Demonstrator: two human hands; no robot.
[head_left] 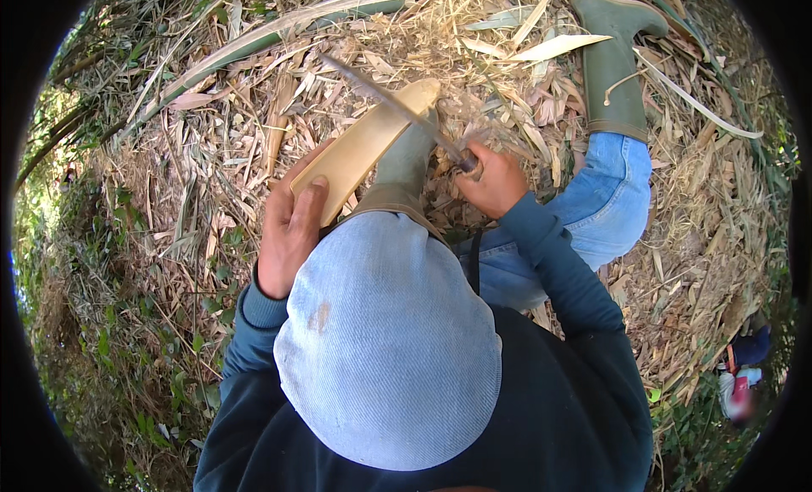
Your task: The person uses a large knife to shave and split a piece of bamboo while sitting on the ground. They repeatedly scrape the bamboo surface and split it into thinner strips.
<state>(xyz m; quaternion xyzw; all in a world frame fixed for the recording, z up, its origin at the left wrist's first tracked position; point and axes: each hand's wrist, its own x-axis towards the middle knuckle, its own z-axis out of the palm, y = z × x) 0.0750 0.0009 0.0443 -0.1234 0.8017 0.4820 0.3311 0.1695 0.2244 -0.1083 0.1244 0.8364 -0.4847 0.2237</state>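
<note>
My left hand (288,226) grips the lower end of a pale split bamboo piece (359,154), its thumb on the hollow inner face. The piece slants up to the right, its far end above my left boot (404,164). My right hand (495,183) is closed round the short handle of a long knife (372,90). Its narrow dark blade points up and left, crossing over the bamboo near the far end. Whether the edge touches the bamboo I cannot tell. My raised left knee (389,340) in blue denim stands between my arms, hiding part of the left boot.
Dry leaves and shavings (228,145) cover the ground. A long green bamboo length (254,40) lies at the far left. My right boot (613,78) is at the far right, with a thin curved strip (702,107) beside it. Green plants (110,348) grow at left.
</note>
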